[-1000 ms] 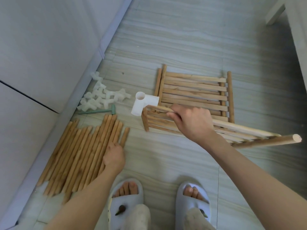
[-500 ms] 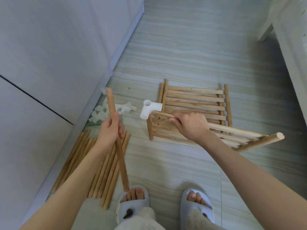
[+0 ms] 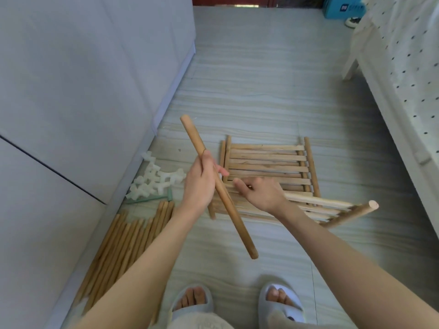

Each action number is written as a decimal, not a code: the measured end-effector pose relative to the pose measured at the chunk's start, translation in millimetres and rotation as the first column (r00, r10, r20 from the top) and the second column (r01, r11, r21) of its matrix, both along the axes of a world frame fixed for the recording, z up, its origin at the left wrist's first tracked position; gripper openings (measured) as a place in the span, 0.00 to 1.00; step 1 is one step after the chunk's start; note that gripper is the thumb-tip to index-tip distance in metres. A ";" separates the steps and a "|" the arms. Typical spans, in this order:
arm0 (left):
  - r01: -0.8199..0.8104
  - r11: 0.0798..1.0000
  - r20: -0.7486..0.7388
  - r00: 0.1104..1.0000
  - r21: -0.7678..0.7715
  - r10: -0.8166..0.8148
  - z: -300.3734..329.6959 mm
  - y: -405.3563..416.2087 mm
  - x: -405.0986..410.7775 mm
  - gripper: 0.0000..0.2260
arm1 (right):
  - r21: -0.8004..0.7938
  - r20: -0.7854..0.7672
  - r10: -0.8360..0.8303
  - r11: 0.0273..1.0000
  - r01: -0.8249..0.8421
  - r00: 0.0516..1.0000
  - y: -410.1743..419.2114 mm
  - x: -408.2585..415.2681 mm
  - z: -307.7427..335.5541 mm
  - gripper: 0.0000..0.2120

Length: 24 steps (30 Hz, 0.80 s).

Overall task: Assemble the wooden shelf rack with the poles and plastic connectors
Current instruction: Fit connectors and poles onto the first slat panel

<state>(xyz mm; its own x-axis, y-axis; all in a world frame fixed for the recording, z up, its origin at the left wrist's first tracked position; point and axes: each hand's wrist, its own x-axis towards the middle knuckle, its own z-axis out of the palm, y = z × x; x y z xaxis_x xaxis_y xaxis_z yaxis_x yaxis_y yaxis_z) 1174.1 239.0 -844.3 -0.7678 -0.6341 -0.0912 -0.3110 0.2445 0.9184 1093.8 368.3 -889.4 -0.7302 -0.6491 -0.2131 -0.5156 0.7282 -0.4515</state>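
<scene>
My left hand point(image 3: 200, 184) grips a round wooden pole point(image 3: 234, 214) near its upper third; the pole slants from upper left to lower right above the floor. My right hand point(image 3: 262, 194) holds the rail of a slatted shelf panel point(image 3: 320, 211) tilted up off the floor, its long pole end sticking out to the right. The white connector on that panel's left corner is almost hidden behind my left hand. A second slatted panel point(image 3: 266, 160) lies flat behind it. Loose poles point(image 3: 123, 243) lie in a row at lower left, white plastic connectors point(image 3: 154, 180) in a heap beyond them.
A grey cabinet wall point(image 3: 95, 91) runs along the left. A bed with a dotted cover point(image 3: 408, 79) and a white frame fills the right side. A small green mallet point(image 3: 152, 198) lies by the connectors. My slippered feet point(image 3: 237, 302) stand at the bottom edge.
My left hand picked one pole from the row and carried it right, over the tilted panel's left corner. My right hand kept its hold on the panel. The view tilted upward.
</scene>
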 end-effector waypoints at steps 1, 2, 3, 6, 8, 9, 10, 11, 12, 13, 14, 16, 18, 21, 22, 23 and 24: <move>-0.021 0.999 0.007 1.000 -0.039 0.021 -2.7 0.7 0.7 0.21 | -0.038 0.035 -0.019 0.999 0.020 0.999 -1.0 0.9 1.3 0.21; -0.034 0.996 0.006 0.999 -0.080 0.034 -5.0 1.5 1.3 0.22 | -0.098 0.093 -0.051 0.993 0.060 0.994 -1.5 2.2 3.7 0.20; -0.042 0.992 0.001 0.999 -0.117 0.042 -6.7 2.3 2.2 0.22 | -0.186 0.176 -0.090 0.975 0.123 0.980 -1.0 3.5 7.0 0.18; -0.051 0.983 0.029 0.998 -0.174 0.057 -9.4 3.6 1.8 0.23 | -0.419 0.303 -0.115 0.875 0.241 0.946 5.8 13.3 15.6 0.14; -0.047 0.980 0.079 0.995 -0.196 0.063 -9.6 3.6 -1.6 0.22 | -0.430 0.210 -0.058 0.891 0.145 0.976 11.9 26.4 16.6 0.12; -0.040 0.976 0.101 0.993 -0.215 0.063 -9.4 3.5 -3.2 0.21 | -0.396 0.156 -0.024 0.914 0.085 0.987 13.7 33.8 17.2 0.12; -0.030 0.971 0.117 0.991 -0.236 0.059 -9.4 3.5 -4.0 0.21 | -0.345 0.103 0.004 0.938 0.032 0.995 14.2 40.1 17.6 0.13; -0.017 0.967 0.126 0.991 -0.254 0.051 -9.2 3.7 -4.0 0.20 | -0.297 0.058 0.022 0.955 -0.004 0.998 13.6 44.2 17.9 0.14; -0.003 0.964 0.133 0.990 -0.268 0.040 -8.9 3.8 -3.8 0.20 | -0.265 0.033 0.026 0.964 -0.017 0.999 12.0 47.1 18.8 0.15; 0.009 0.961 0.137 0.990 -0.277 0.030 -8.3 3.5 -3.0 0.20 | -0.256 0.033 0.019 0.967 -0.010 0.999 10.0 48.8 20.6 0.15; 0.019 0.960 0.143 0.990 -0.280 0.022 -7.6 3.0 -2.3 0.20 | -0.270 0.057 0.012 0.963 0.003 0.998 7.8 51.1 24.1 0.14; 0.035 0.962 0.159 0.987 -0.269 0.009 -7.4 2.2 -1.4 0.19 | -0.314 0.105 0.025 0.949 0.009 0.994 3.1 57.1 31.5 0.09; 0.056 0.964 0.182 0.983 -0.259 -0.008 -7.1 2.9 -0.2 0.17 | -0.317 0.138 0.054 0.949 -0.008 0.989 0.5 64.5 38.5 0.09; 0.115 0.966 0.187 0.980 -0.231 -0.072 -5.7 0.6 1.2 0.18 | -0.312 0.255 0.021 0.948 0.061 0.967 4.5 69.0 48.3 0.08; 0.145 0.970 0.186 0.977 -0.195 -0.109 -4.6 -1.7 1.6 0.19 | -0.299 0.262 -0.013 0.949 0.094 0.965 8.1 67.9 52.0 0.07; 0.177 0.972 0.186 0.971 -0.153 -0.148 -3.5 -3.9 2.2 0.21 | -0.293 0.260 -0.049 0.948 0.127 0.964 12.9 65.2 55.5 0.06; 0.206 0.971 0.188 0.965 -0.122 -0.181 -2.3 -5.7 1.9 0.25 | -0.303 0.272 -0.082 0.938 0.166 0.959 18.7 61.5 58.8 0.04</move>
<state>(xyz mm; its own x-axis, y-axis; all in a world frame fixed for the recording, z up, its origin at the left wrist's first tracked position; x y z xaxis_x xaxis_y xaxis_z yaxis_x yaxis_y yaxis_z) 1175.9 233.3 -846.6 -0.8569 -0.4912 -0.1560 -0.3977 0.4375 0.8065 1155.2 387.0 -830.6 -0.7590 -0.6207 -0.1967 -0.2689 0.5739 -0.7735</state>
